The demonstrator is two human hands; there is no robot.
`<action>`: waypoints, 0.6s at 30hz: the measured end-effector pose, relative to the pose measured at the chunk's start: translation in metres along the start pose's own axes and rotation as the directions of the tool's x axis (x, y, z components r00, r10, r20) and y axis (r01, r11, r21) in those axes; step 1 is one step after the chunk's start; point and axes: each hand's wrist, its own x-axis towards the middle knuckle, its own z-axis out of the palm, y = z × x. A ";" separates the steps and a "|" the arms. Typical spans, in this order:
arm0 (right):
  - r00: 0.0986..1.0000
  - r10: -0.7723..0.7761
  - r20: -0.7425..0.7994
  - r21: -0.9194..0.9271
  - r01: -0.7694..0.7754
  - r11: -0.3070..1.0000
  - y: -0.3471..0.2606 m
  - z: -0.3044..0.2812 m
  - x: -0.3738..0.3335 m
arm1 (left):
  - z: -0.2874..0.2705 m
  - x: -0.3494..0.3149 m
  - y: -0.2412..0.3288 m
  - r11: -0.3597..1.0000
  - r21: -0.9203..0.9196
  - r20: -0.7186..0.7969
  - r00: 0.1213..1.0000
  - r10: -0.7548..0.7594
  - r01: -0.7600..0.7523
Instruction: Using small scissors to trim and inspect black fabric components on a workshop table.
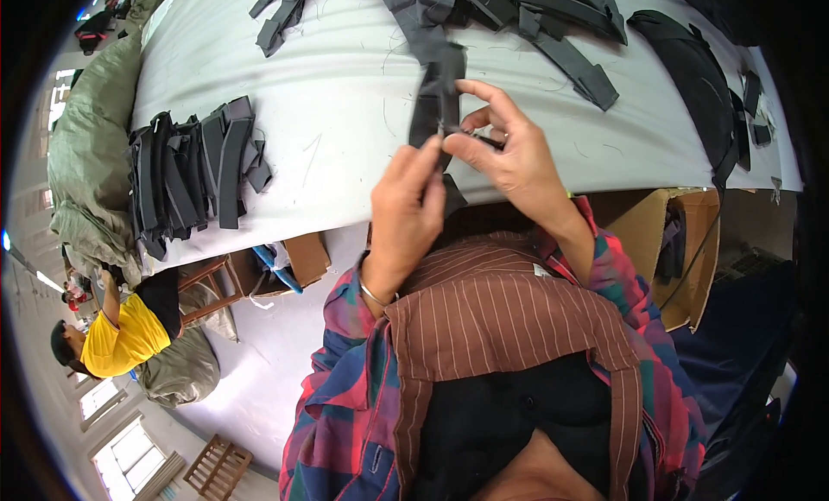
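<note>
My left hand (406, 203) pinches the near end of a black fabric strip (440, 73), which stretches away over the white table toward a heap of similar pieces. Close beside it, my right hand (514, 160) has its fingers curled around a small dark tool (490, 141) that looks like thread snips, its thin tip at the strip's edge. Most of this tool is hidden by the fingers, and the spot is slightly blurred. My right index finger reaches along the strip's right side. Another bit of black fabric (452, 193) hangs below my hands at the table's front edge.
Heaped black strips (561, 52) lie at the far side of the white table (328, 95). A row of stacked strips (190, 168) sits left; a black bag-like piece (686, 78) lies right. Below stands a cardboard box (695, 268). A person in yellow (129, 332) works far left, by green sacks (95, 130).
</note>
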 end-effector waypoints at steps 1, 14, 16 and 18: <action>0.999 -0.010 -0.030 -0.104 0.007 0.995 -0.002 0.003 0.001 | 0.008 0.000 -0.001 0.997 0.031 -0.025 0.997 0.077 -0.076; 1.000 0.020 -0.015 0.127 -0.018 0.992 0.017 0.004 -0.001 | 0.023 0.035 -0.018 0.872 -0.455 -0.047 0.973 -0.225 0.180; 1.000 0.020 -0.013 0.139 -0.018 0.990 0.015 0.001 -0.001 | 0.014 0.041 -0.023 0.850 -0.401 0.105 0.939 -0.327 0.341; 1.000 0.013 0.028 0.089 -0.015 0.996 0.014 -0.005 0.000 | 0.007 0.046 -0.023 0.778 -0.495 0.131 0.918 -0.374 0.387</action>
